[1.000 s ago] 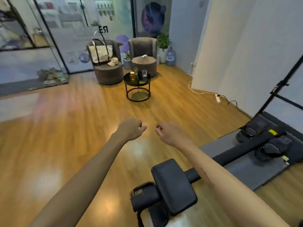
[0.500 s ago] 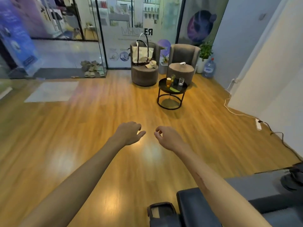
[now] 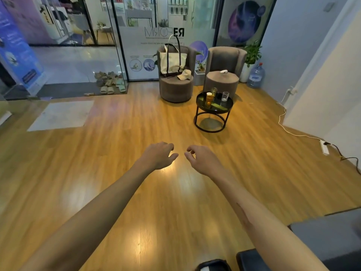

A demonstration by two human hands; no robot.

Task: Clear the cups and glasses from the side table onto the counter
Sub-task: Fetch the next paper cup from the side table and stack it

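Glasses (image 3: 224,96) on side table (image 3: 201,106), beyond grips

Both bare arms stretch forward over glossy wooden plank floor (image 3: 109,153), left hand (image 3: 159,155) and right hand (image 3: 203,160) empty, fingers loosely curled, close together but apart. Well beyond the hands, up and right: round black metal-frame side table (image 3: 201,98) carrying an amber-filled cup with pale lid (image 3: 209,98), a clear empty drinking glass (image 3: 224,98), a smaller glass (image 3: 214,91) behind. Two grey round armchairs (image 3: 222,75) behind the table, cream tote bag (image 3: 172,60) on the left one.
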